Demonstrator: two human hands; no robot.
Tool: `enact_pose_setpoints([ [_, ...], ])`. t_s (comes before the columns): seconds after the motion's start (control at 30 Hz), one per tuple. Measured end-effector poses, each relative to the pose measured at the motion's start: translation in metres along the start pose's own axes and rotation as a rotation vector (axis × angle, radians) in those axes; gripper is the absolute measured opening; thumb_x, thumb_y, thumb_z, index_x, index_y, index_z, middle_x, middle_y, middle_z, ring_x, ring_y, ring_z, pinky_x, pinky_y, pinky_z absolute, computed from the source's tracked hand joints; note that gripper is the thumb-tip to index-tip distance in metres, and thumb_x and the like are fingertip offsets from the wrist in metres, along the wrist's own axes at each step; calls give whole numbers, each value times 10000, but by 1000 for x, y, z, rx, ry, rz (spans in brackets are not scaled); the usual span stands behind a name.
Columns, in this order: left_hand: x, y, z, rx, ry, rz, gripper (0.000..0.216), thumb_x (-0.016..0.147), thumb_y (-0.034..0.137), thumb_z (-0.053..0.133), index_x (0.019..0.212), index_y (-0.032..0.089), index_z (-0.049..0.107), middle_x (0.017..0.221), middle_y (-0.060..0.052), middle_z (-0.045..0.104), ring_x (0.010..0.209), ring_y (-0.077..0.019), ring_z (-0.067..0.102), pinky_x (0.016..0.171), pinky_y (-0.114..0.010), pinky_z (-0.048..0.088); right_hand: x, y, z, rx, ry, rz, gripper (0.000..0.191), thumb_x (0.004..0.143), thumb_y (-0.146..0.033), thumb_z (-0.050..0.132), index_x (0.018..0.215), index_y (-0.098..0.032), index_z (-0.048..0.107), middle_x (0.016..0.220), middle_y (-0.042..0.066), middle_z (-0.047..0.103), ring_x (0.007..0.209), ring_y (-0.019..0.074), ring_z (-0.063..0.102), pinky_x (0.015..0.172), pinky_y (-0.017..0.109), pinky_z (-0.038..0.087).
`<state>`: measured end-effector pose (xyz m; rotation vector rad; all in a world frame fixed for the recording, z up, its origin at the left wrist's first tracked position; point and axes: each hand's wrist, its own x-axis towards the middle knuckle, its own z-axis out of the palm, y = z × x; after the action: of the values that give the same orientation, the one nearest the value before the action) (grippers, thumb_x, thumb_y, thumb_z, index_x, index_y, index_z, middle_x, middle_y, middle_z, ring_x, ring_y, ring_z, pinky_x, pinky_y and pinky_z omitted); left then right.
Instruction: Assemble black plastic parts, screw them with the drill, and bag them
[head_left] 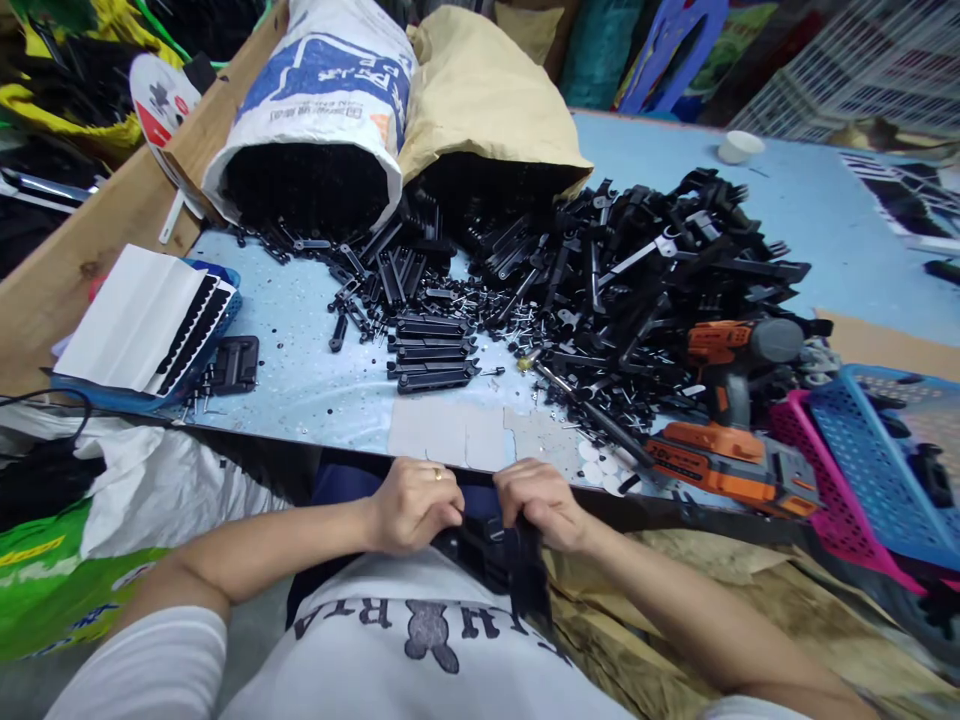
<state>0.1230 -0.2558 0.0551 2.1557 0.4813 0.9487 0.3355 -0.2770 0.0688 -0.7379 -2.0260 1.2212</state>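
Observation:
Just below the table's front edge, both hands are curled closed at a black plastic part (pixel 491 548) held against my lap. My left hand (pixel 416 503), with a ring on one finger, grips its left end. My right hand (pixel 544 503) grips it on the right, thumb bent over it. Fingers and shirt cover much of the part, so its exact kind is unclear. Beyond the hands lies a short stack of long black plastic pieces (pixel 433 353). Behind that spreads a heap of black parts (pixel 637 270) mixed with small metal pins.
An orange cordless drill (pixel 724 445) stands on the right, beside pink (pixel 832 510) and blue baskets (pixel 870 450). White (pixel 322 100) and brown sacks (pixel 495 100) gape at the back. White cards (pixel 131 320) sit in a blue tray on the left, near a wooden board (pixel 67 270).

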Motion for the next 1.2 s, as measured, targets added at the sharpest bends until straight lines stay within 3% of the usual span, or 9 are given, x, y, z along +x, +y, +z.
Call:
enact_pose_setpoints([
  [0.1,-2,15,20,-116,227,30,579,953,478,114,687,170,527,586,-57,574,561,-122,542,562,-251,434,8,6,47,164,278,42,573,898,-611,110,673,-204,444,563,52,487,527,155,478,537,291,410],
  [0.2,-3,8,41,-3,435,136,598,947,501,113,865,154,592,713,-78,630,710,-144,599,638,-262,470,20,34,86,165,716,63,527,903,-540,50,1020,-219,451,1055,132,535,855,197,570,757,381,473],
  [0.27,-3,-8,47,162,451,226,599,941,522,132,1048,144,583,829,-94,649,821,-171,609,677,-281,473,29,58,88,161,838,39,443,930,-448,82,1177,-267,402,1284,101,429,1049,198,537,876,418,445],
  [0.5,-5,-88,27,919,104,169,625,832,640,389,1130,133,599,918,-126,627,903,-236,573,755,-340,419,67,134,-23,-564,493,53,360,909,-424,417,1157,-202,554,1343,118,431,1287,250,349,1064,477,277],
  [0.63,-7,-105,15,989,-135,47,360,890,384,489,1182,187,564,1046,-110,616,990,-234,536,837,-397,368,90,149,-37,-749,189,160,455,940,-447,333,1275,-200,516,1463,91,291,1395,265,113,1107,499,186],
  [0.8,0,-121,-3,958,-113,-209,351,850,340,567,1188,249,567,1130,-106,590,1012,-240,515,839,-419,334,122,146,-31,-926,292,189,461,951,-437,312,1314,-201,469,1438,80,341,1378,251,178,1112,525,119],
  [0.97,10,-126,-22,912,-101,-300,417,857,416,537,1235,241,526,1169,-101,573,1067,-248,487,890,-425,315,203,135,-46,-960,365,193,463,934,-429,361,1260,-128,493,1273,146,495,1238,254,368,1039,412,303],
  [1.07,16,-130,-44,924,118,-486,439,888,414,468,1247,163,489,1204,-132,543,1125,-256,459,938,-407,319,261,131,-38,-1002,356,351,639,861,-520,472,1345,-114,382,1155,194,547,1112,320,439,923,474,371],
  [1.2,21,-152,-83,996,372,-982,389,853,312,477,1164,80,501,1139,-187,546,1078,-304,490,850,-387,404,307,132,-24,-848,355,528,767,730,-412,661,1360,-121,334,1046,168,582,995,298,507,850,442,407],
])
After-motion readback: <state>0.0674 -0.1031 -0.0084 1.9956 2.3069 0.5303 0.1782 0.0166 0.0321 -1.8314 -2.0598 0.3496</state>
